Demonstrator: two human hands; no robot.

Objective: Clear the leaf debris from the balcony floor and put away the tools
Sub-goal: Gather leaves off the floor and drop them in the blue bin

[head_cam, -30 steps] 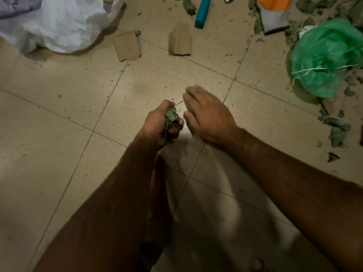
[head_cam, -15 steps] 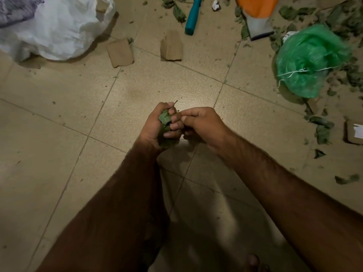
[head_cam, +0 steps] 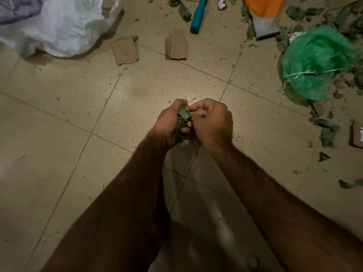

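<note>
Hands meet over a wad of leaves, centre of frame.
Head view: left hand (head_cam: 170, 122) clenches the leaves (head_cam: 184, 114) in its fist; right hand (head_cam: 213, 122) curls against them, pinching or not I cannot tell. Loose leaves (head_cam: 327, 132) litter the floor (head_cam: 59, 134) at right, below a green bag (head_cam: 318, 61); teal handle (head_cam: 198, 15) top centre.

We note a tiled floor (head_cam: 59, 134) of large beige, faintly speckled squares, its thin grey grout lines (head_cam: 84, 141) running diagonally across the view. Light is dim and warm, with a pale sheen (head_cam: 222, 232) on the tile near the bottom edge. Toward the top we see a crumpled white plastic sack (head_cam: 64, 26), grey-purple cloth (head_cam: 17, 8) beside it, and two separate scraps of brown cardboard (head_cam: 125, 50).
</note>
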